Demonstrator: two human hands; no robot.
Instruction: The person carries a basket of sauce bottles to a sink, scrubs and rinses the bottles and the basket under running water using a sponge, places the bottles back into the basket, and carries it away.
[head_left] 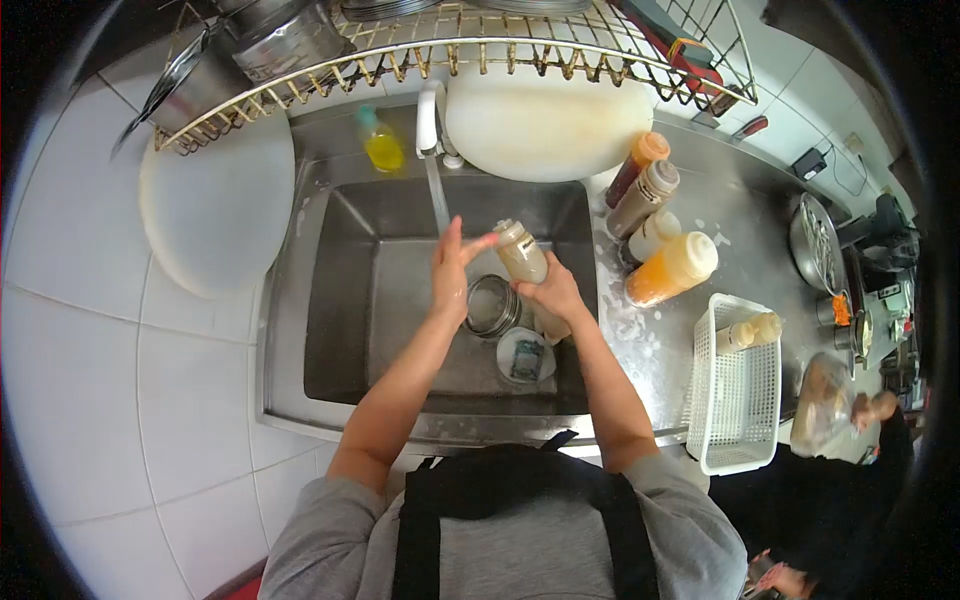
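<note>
My right hand (555,292) is wrapped round a squeeze bottle (521,254) with pale, cloudy contents, held tilted over the sink (345,300). Fingers spread, my left hand (452,270) is beside the bottle's top; whether a fingertip touches it I cannot tell. Close to that hand, water runs from the white faucet (430,120). Below my hands lie round metal containers (492,306) and a white bowl (505,368) with a dark green scrubbing pad (527,358) in it. Another pale bottle (551,325) is partly hidden under my right hand.
Several sauce bottles (675,270) stand on the wet counter to the right. A white plastic basket (704,400) holds small bottles (750,333). Behind the sink are a yellow soap bottle (382,150), a white board (540,125) and a wire rack (480,45). A co-worker (820,500) is at lower right.
</note>
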